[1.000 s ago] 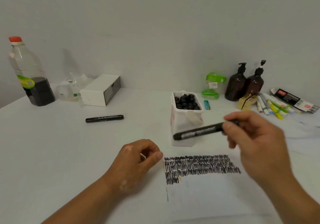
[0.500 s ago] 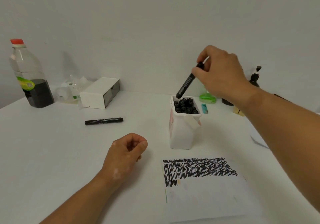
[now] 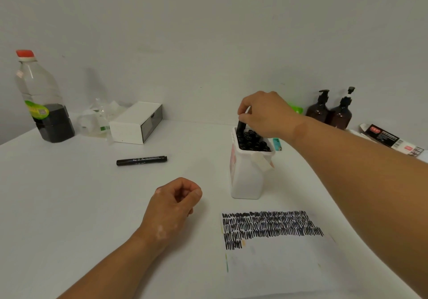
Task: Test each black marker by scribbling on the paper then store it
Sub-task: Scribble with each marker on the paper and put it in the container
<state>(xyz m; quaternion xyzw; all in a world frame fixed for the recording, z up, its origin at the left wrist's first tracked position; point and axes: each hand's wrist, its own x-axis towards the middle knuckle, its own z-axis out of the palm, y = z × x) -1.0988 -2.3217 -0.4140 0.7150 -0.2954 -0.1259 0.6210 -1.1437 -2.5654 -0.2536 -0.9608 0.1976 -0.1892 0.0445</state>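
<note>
Now right hand [image 3: 266,113] grip pinches black marker [image 3: 240,128] upright in white container [image 3: 246,178]; left hand [image 3: 172,206] loosely curled, empty.

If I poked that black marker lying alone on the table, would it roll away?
The slim black marker lies flat on the smooth white table and its barrel looks round, so a sideways poke would probably roll it. A push along its length would more likely slide it. It looks stiff and light, so probably easy to lift.

A plain, pale grey wall [image 3: 208,32] rises behind a white table [image 3: 58,206] under soft, even light.
</note>
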